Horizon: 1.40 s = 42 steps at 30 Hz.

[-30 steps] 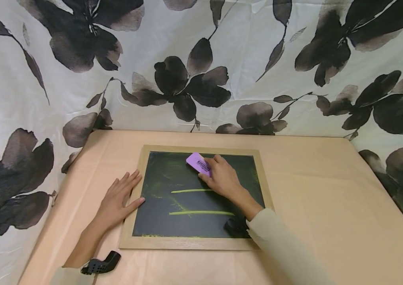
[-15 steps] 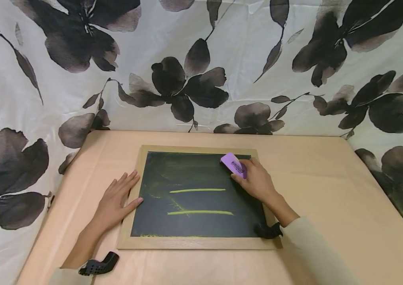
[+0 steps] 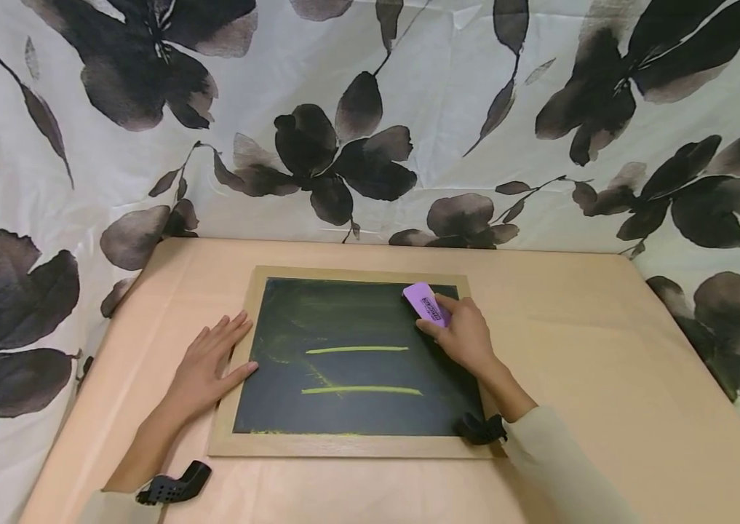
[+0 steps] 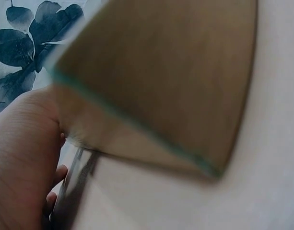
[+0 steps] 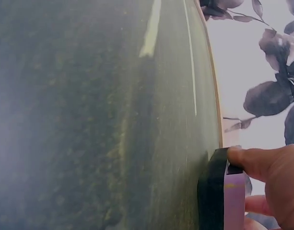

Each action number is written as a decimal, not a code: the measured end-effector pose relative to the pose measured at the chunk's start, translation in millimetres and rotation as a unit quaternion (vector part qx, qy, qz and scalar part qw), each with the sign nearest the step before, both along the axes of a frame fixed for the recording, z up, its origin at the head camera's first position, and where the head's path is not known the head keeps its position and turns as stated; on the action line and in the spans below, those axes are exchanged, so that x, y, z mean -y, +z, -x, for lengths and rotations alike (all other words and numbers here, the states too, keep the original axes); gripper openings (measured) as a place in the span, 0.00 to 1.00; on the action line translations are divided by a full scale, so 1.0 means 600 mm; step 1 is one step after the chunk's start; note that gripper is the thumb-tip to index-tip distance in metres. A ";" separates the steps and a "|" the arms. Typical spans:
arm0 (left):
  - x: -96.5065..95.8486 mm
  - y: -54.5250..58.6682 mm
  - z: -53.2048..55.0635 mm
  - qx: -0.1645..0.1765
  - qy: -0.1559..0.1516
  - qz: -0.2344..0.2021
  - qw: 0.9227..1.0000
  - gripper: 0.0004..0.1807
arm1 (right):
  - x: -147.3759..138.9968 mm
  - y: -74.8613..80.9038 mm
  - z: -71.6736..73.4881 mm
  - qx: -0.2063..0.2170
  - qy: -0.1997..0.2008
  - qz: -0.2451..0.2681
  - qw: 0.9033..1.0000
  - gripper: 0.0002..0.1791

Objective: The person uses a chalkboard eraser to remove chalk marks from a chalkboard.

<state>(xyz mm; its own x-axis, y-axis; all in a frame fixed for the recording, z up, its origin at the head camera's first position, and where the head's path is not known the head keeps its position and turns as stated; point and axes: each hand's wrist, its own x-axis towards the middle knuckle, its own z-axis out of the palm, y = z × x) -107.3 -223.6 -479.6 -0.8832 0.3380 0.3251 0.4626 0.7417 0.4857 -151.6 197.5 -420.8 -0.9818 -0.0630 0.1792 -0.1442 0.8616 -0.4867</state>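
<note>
A chalkboard [image 3: 343, 313] in a pale wooden frame [image 3: 356, 446] lies on the table, with two yellow chalk lines across its middle and faint smears at left. My right hand [image 3: 466, 335] pinches a purple chalkboard eraser [image 3: 423, 300] between thumb and fingers, near the board's upper right corner. In the right wrist view the eraser's dark felt [image 5: 211, 191] faces the board, right at its surface. My left hand [image 3: 206, 371] rests on the frame's left side, fingers spread and straight. A blurred brown surface with a green edge [image 4: 161, 81] covers much of the left wrist view.
Light wood-toned tabletop [image 3: 579, 335] extends on both sides of the board. Behind it hangs a white cloth [image 3: 448, 109] printed with dark flowers. Black wrist devices [image 3: 176, 484] sit on both forearms, the right one overlapping the board's lower right corner in the head view.
My right hand has slid the eraser from the upper middle of the board toward its right side, then stayed about there. The left hand keeps its place on the frame.
</note>
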 end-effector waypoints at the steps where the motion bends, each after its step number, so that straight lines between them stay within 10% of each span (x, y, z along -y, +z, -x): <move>1: 0.000 0.000 0.000 0.000 0.001 0.000 1.000 0.39 | 0.003 0.000 0.002 -0.006 0.006 -0.011 1.000 0.35; 27: -0.005 0.000 0.002 -0.002 0.006 -0.015 1.000 0.38 | 0.136 0.000 0.034 0.010 0.047 -0.049 0.998 0.36; 42: -0.004 0.000 0.002 -0.003 0.002 -0.025 1.000 0.38 | 0.255 0.010 0.042 0.017 0.142 -0.088 0.986 0.34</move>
<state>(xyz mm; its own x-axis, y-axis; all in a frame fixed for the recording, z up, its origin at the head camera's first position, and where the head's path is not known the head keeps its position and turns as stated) -108.6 -220.9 -479.4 -0.8823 0.3176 0.3474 0.4631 0.7180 0.5197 -177.0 44.2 -414.8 -0.9252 -0.3639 0.1075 -0.3781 0.8602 -0.3423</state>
